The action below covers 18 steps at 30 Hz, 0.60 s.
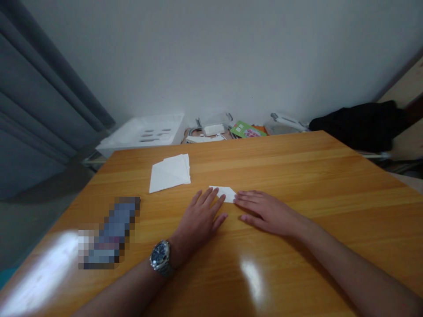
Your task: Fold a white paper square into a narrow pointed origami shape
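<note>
A small folded piece of white paper (228, 192) lies flat on the wooden table. On its left part rest the fingers of my left hand (201, 215), spread and stretched out, with a metal watch (160, 255) at the wrist. My right hand (264, 211) lies low over the table, its fingertips touching the paper's right end and its thumb held apart. Neither hand grips the paper. Farther up and to the left, several white paper sheets (170, 172) lie in a loose, overlapping stack.
A blurred-out phone-shaped object (115, 233) lies on the table's left side. Beyond the far edge stand a white tray (145, 130), clear plastic boxes (214, 121) and a green booklet (246, 130). Black cloth (360, 125) is heaped at the back right. A grey curtain (42, 83) hangs at left.
</note>
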{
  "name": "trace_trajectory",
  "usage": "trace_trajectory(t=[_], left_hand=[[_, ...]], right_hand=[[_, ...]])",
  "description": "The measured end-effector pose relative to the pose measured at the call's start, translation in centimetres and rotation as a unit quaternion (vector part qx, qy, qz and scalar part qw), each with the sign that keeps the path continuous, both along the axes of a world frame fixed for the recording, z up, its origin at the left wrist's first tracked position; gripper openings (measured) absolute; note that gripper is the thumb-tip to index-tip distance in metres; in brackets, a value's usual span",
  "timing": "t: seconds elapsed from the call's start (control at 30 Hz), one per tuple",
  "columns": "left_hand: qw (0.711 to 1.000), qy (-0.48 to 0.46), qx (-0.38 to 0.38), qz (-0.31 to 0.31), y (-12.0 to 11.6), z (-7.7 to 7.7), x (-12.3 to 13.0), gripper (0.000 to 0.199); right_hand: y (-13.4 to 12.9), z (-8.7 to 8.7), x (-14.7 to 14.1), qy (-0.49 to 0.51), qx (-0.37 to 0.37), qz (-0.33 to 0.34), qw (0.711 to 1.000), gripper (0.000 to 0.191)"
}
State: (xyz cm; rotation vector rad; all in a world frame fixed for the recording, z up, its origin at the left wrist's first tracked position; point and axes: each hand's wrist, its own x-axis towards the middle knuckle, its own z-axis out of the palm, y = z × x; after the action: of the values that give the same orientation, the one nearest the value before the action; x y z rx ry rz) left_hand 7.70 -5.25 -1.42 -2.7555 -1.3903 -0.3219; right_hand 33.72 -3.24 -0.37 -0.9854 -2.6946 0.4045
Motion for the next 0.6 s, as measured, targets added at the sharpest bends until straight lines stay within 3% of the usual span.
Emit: trace_trajectory(t=[0.27, 0.6], left_hand=[[0.999, -0.030, -0.015, -0.024, 0.38, -0.49, -0.40, 0.049], [0.998, -0.033, -0.039, -0.035, 0.80, -0.73, -0.88, 0.045]], right_hand=[[-0.82, -0.08, -0.86, 0.046, -0.029, 0.051, 0.997, 0.048], [-0.61, -0.10, -0.87, 0.051, -0.039, 0.046, 0.997, 0.047]])
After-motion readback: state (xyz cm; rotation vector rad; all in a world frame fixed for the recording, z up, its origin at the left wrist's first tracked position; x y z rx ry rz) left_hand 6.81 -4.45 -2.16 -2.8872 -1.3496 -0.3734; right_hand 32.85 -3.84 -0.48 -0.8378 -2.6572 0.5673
